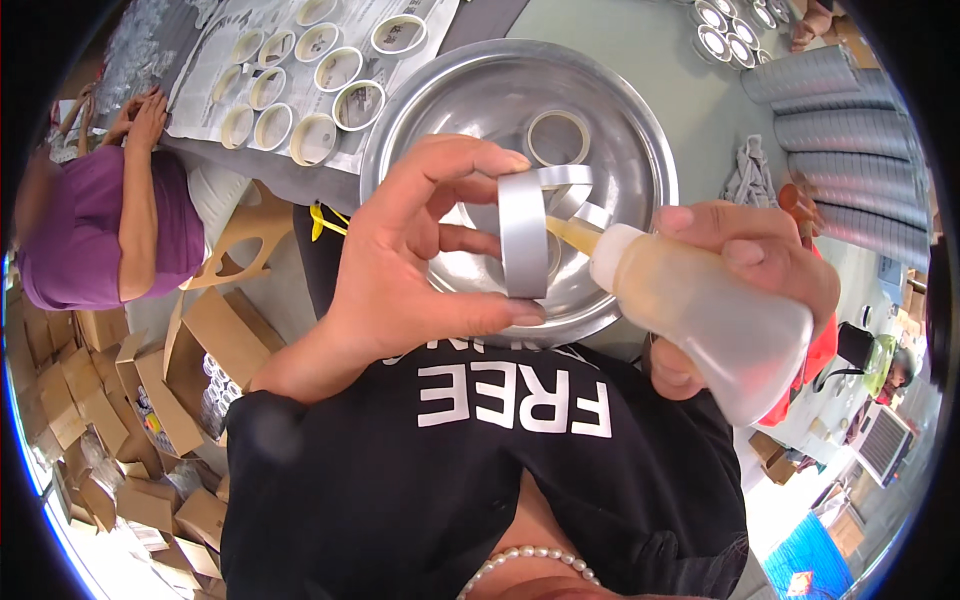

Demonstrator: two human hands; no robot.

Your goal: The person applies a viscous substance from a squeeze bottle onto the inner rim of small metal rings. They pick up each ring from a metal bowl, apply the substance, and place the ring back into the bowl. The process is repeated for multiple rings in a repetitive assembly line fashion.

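My left hand (410, 240) pinches a silver metal ring (523, 237) between thumb and fingers, holding it on edge. Wrapped in my right hand (765, 255) is a translucent squeeze bottle (715, 310) with a white collar, tilted so that its yellowish nozzle (570, 234) points at the ring's inner side. Whether the tip touches the ring I cannot tell. Below both hands is a wide steel basin (640, 130), in which several more rings lie, among them a loose ring (558, 138) near its far side.
Left of the basin, several rings (338, 68) stand on printed paper (205, 105). Silver round parts (712, 42) and silver corrugated rolls (850, 130) are at the right. A person in purple (110, 225) sits at the left, above open cardboard boxes (225, 330).
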